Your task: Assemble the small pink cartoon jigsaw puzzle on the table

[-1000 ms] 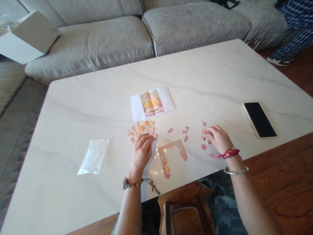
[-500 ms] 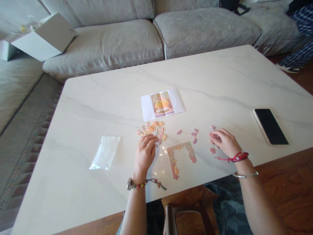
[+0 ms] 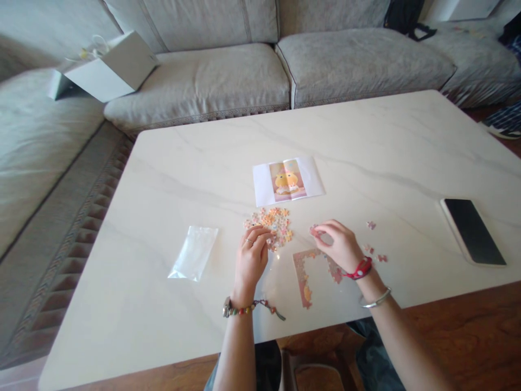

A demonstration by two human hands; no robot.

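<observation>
My left hand [image 3: 254,252] rests at the near edge of a heap of loose jigsaw pieces [image 3: 280,216], its fingers bent together. Whatever lies between those fingertips is hidden. Across from it, my right hand [image 3: 337,243] pinches at a pinkish puzzle piece [image 3: 313,230], thumb and forefinger forming a ring. Under that hand lies a partly joined puzzle border [image 3: 300,271], with a left side, a top and a short right side. My right hand covers part of its top right corner. A few loose purple-pink pieces [image 3: 381,258] lie farther right.
A folded sheet with a picture of a yellow character [image 3: 260,184] lies behind the heap. On the left is a clear plastic bag [image 3: 194,252], and on the right a phone [image 3: 474,232]. A grey sofa [image 3: 228,76] lines the far side of the marble-patterned table [image 3: 134,217].
My right hand has moved left from the loose pieces on the right to the one above the puzzle border. My left hand stays at the heap. The camera view has shifted.
</observation>
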